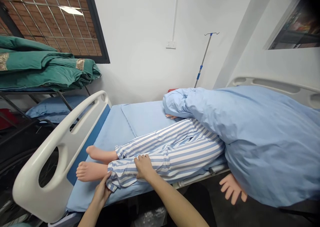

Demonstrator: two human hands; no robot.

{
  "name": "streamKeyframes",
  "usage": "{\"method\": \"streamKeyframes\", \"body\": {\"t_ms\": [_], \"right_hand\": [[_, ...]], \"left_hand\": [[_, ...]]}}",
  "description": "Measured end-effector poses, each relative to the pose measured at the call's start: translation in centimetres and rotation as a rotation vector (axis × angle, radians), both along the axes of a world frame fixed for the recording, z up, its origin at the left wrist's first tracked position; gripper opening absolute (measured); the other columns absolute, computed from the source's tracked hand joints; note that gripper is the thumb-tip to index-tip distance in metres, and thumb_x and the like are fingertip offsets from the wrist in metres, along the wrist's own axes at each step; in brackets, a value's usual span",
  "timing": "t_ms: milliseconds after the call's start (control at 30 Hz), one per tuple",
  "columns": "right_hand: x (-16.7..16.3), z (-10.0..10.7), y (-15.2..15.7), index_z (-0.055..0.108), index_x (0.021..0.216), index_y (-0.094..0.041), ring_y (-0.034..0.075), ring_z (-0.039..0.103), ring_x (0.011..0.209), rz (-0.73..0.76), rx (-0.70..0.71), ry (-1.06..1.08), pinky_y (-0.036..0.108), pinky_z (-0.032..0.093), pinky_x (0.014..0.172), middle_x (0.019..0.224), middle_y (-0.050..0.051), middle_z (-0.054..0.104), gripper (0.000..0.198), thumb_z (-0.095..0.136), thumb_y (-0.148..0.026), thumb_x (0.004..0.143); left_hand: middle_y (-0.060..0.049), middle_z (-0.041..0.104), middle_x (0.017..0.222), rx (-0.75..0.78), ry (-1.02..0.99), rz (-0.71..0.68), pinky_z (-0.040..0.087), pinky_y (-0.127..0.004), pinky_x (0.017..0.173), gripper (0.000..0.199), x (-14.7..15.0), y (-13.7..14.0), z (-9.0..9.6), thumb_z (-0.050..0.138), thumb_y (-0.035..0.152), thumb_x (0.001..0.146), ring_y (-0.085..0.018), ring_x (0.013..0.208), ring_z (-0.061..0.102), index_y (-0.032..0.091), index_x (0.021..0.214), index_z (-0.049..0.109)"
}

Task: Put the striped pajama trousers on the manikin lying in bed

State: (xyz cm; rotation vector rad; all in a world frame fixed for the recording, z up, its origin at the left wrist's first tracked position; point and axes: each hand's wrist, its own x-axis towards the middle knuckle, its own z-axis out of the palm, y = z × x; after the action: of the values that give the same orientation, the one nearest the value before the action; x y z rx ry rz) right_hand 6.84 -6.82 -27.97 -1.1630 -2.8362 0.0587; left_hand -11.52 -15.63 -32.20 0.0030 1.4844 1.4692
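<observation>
Beside the curved white plastic footboard (67, 153), bare pink manikin feet (91, 172) protrude from blue-and-white striped cloth trousers (190, 150) on a blue-sheeted bed (147, 117). The left hand (101, 190) pinches the near cuff (115, 181), apparently not yet smooth; the right hand (144, 167), apart, rests farther up, its grip unclear. The trousers look already pulled up, to a light-blue quilt (250, 130).

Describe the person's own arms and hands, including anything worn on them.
The bare, ungloved left hand and bare, ungloved right hand show no watch or bracelet. The left forearm and right forearm are bare as far as the picture reaches, with no sleeve or marking visible.
</observation>
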Motion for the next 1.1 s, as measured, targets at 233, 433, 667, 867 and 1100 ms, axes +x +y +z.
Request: {"method": "streamKeyframes", "body": {"t_ms": [233,433,667,867,1100], "right_hand": [[-0.1,-0.7,0.1,0.044,0.1,-0.014,0.023,0.048,0.086,-0.012,0.013,0.034,0.039,0.033,0.078,0.093,0.011,0.053,0.066,0.067,-0.041,0.044],[-0.1,-0.8,0.1,0.044,0.101,-0.014,0.023,0.047,0.086,-0.021,0.009,0.029,0.039,0.032,0.078,0.094,0.011,0.052,0.069,0.067,-0.044,0.043],[0.0,-0.7,-0.1,0.044,0.1,-0.013,0.023,0.047,0.087,-0.018,0.005,0.035,0.038,0.031,0.078,0.093,0.012,0.052,0.063,0.065,-0.041,0.048],[-0.2,-0.4,-0.1,0.046,0.098,-0.013,0.023,0.048,0.086,-0.029,0.025,0.019,0.039,0.033,0.076,0.093,0.012,0.052,0.068,0.068,-0.045,0.042],[-0.6,-0.5,0.2,0.046,0.101,-0.013,0.024,0.048,0.087,-0.052,0.018,-0.01,0.041,0.034,0.079,0.096,0.012,0.053,0.074,0.068,-0.048,0.04]], "left_hand": [[-0.003,0.06,0.064,-0.187,0.494,-0.209,0.045,-0.028,0.059,0.032,-1.5,-3.1,0.0,0.064,0.028,0.053,-0.02,0.067,0.058,0.015,0.081,0.056],[-0.002,0.06,0.071,-0.293,1.209,-0.405,0.038,-0.03,0.063,0.024,0.5,-2.9,3.5,0.054,0.038,0.06,-0.022,0.072,0.054,0.023,0.078,0.055],[-0.002,0.059,0.081,-0.119,1.482,-0.52,0.038,-0.027,0.07,0.025,3.5,2.1,7.5,0.041,0.031,0.069,-0.018,0.076,0.054,0.022,0.09,0.051],[-0.004,0.055,0.096,0.194,1.591,-0.67,0.034,-0.026,0.085,0.029,4.6,8.7,5.9,0.04,0.026,0.068,-0.016,0.092,0.049,0.018,0.095,0.048],[-0.014,0.046,0.11,-0.057,1.855,-0.868,0.026,-0.037,0.09,0.058,3.6,13.4,2.8,0.048,0.028,0.06,-0.026,0.104,0.04,0.013,0.116,0.037]]}}
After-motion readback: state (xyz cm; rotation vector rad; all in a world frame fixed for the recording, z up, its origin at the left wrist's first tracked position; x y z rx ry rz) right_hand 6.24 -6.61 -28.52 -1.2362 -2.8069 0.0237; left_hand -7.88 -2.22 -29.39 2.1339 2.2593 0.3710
